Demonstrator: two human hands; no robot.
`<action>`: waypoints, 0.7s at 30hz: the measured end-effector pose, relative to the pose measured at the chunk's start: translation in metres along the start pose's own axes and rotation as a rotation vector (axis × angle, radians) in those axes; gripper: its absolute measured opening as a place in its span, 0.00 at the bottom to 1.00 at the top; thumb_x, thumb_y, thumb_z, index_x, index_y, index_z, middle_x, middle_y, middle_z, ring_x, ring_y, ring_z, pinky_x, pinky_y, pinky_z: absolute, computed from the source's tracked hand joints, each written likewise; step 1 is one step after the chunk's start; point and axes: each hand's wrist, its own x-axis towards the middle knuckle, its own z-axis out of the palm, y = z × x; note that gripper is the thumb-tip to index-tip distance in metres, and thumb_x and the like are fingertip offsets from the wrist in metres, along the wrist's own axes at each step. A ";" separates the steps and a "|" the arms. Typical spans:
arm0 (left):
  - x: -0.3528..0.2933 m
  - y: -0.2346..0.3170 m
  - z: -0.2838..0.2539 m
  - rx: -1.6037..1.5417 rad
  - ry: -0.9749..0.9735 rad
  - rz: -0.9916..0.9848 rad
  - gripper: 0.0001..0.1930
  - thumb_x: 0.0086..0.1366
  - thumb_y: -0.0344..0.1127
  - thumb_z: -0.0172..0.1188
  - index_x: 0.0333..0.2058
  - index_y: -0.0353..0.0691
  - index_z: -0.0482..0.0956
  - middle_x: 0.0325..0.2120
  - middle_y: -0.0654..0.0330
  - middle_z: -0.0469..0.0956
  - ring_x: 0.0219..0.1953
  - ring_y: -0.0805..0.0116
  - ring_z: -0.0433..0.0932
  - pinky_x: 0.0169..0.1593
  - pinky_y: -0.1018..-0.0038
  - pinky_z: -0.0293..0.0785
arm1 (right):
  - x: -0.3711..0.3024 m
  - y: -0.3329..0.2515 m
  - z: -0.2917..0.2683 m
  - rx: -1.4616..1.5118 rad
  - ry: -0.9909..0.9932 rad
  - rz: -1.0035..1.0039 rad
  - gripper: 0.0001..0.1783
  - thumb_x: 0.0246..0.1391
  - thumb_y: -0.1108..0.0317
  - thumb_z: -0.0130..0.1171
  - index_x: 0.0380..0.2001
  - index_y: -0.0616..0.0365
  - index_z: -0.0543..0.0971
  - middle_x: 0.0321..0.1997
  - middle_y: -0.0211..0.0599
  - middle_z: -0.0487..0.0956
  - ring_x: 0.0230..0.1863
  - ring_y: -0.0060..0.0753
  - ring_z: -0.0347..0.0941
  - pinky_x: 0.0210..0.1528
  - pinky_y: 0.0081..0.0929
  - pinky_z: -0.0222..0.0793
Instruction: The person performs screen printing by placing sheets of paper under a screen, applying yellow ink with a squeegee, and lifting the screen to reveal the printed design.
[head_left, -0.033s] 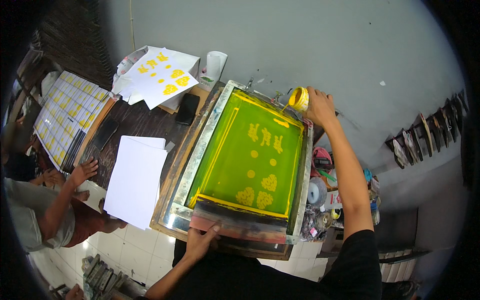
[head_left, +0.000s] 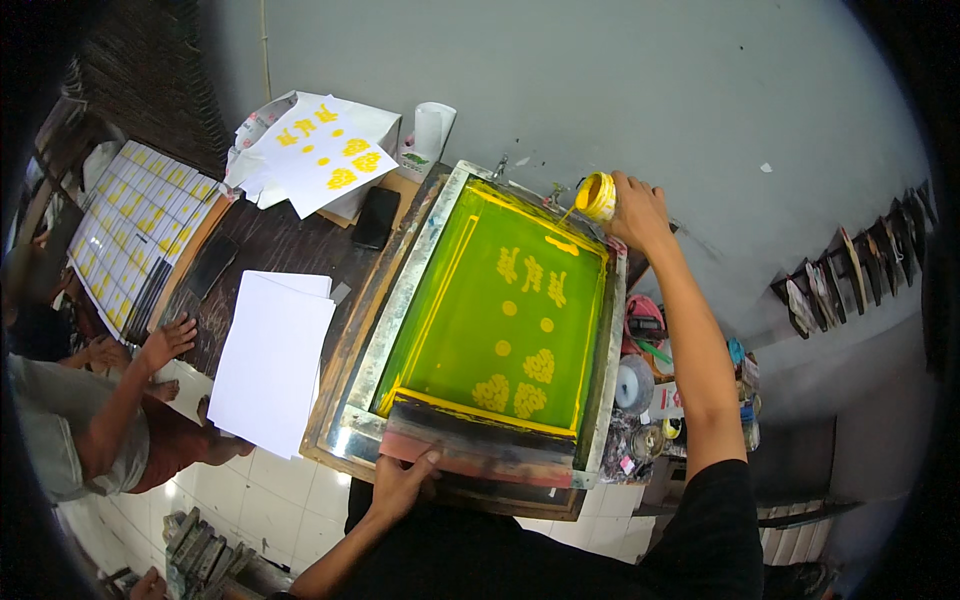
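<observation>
A screen printing frame (head_left: 400, 318) with green mesh lies on a wooden board in front of me. Yellow ink lines its edges, and a pattern of characters, dots and clusters shows in the mesh. At the far right corner my right hand (head_left: 640, 210) grips a tilted jar of yellow ink (head_left: 597, 196); a thin stream runs from its mouth toward the mesh. My left hand (head_left: 405, 482) holds a wide squeegee (head_left: 480, 452) by its reddish handle, thumb on top. The squeegee lies across the frame's near end, its dark blade beside a yellow ink line.
Blank white paper (head_left: 270, 360) is stacked left of the frame. Behind it are a black phone (head_left: 376, 218) and a yellow-printed sheet (head_left: 325, 150). Another person's hand (head_left: 168, 343) rests at the table's left edge, near a rack of prints (head_left: 135, 235). Jars and tubs (head_left: 633, 385) crowd the right side.
</observation>
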 end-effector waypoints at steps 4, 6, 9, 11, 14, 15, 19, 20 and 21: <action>0.001 -0.002 -0.001 0.017 -0.001 -0.014 0.19 0.67 0.43 0.66 0.42 0.29 0.80 0.26 0.53 0.82 0.21 0.68 0.81 0.24 0.72 0.75 | 0.015 -0.019 -0.007 0.006 0.002 -0.034 0.40 0.38 0.61 0.75 0.57 0.55 0.71 0.52 0.47 0.80 0.57 0.52 0.75 0.59 0.48 0.63; 0.002 -0.003 0.000 0.015 0.000 -0.009 0.19 0.67 0.43 0.66 0.42 0.29 0.80 0.26 0.53 0.82 0.21 0.68 0.81 0.24 0.72 0.75 | 0.022 -0.029 -0.011 0.015 0.008 -0.049 0.40 0.39 0.61 0.74 0.57 0.56 0.71 0.53 0.47 0.80 0.58 0.52 0.75 0.59 0.49 0.63; 0.001 -0.004 0.000 -0.001 0.012 0.004 0.19 0.67 0.43 0.67 0.41 0.29 0.81 0.26 0.54 0.82 0.21 0.69 0.80 0.25 0.72 0.75 | 0.032 -0.043 -0.015 0.038 0.023 -0.072 0.38 0.39 0.63 0.73 0.57 0.56 0.70 0.52 0.46 0.80 0.58 0.51 0.74 0.59 0.49 0.63; 0.000 -0.004 0.000 -0.030 0.022 -0.001 0.18 0.66 0.43 0.68 0.41 0.30 0.81 0.26 0.56 0.82 0.21 0.69 0.80 0.25 0.72 0.74 | 0.038 -0.054 -0.019 0.045 0.036 -0.078 0.37 0.40 0.64 0.72 0.57 0.56 0.71 0.52 0.46 0.80 0.58 0.51 0.75 0.59 0.49 0.63; -0.005 -0.004 -0.001 0.060 -0.013 -0.112 0.19 0.67 0.44 0.66 0.45 0.31 0.78 0.31 0.54 0.82 0.25 0.68 0.81 0.26 0.72 0.76 | 0.047 -0.069 -0.023 0.078 -0.003 -0.101 0.37 0.41 0.64 0.71 0.57 0.56 0.71 0.52 0.47 0.80 0.58 0.51 0.75 0.59 0.49 0.64; -0.006 -0.003 -0.002 0.033 -0.028 -0.065 0.20 0.67 0.44 0.66 0.45 0.31 0.78 0.31 0.54 0.82 0.24 0.68 0.81 0.25 0.72 0.76 | 0.050 -0.073 -0.024 0.070 -0.020 -0.092 0.36 0.41 0.64 0.71 0.56 0.56 0.71 0.52 0.47 0.80 0.57 0.50 0.75 0.59 0.48 0.64; -0.004 -0.003 -0.003 0.034 -0.038 -0.060 0.22 0.67 0.46 0.66 0.47 0.31 0.76 0.33 0.54 0.81 0.26 0.68 0.81 0.28 0.71 0.77 | 0.061 -0.087 -0.031 0.083 0.006 -0.113 0.36 0.42 0.62 0.70 0.57 0.56 0.71 0.52 0.47 0.80 0.57 0.50 0.75 0.59 0.48 0.64; -0.004 -0.003 -0.004 0.070 -0.038 -0.127 0.23 0.67 0.47 0.66 0.47 0.31 0.75 0.34 0.54 0.81 0.27 0.67 0.81 0.29 0.71 0.78 | 0.063 -0.089 -0.032 0.079 -0.010 -0.112 0.37 0.42 0.61 0.70 0.57 0.56 0.71 0.52 0.47 0.80 0.57 0.50 0.76 0.59 0.48 0.64; -0.001 -0.003 -0.004 0.044 -0.034 -0.035 0.24 0.67 0.47 0.67 0.48 0.31 0.75 0.35 0.54 0.81 0.29 0.67 0.82 0.31 0.70 0.79 | 0.067 -0.091 -0.034 0.086 0.028 -0.114 0.37 0.43 0.60 0.71 0.58 0.56 0.71 0.52 0.47 0.80 0.57 0.50 0.76 0.59 0.48 0.64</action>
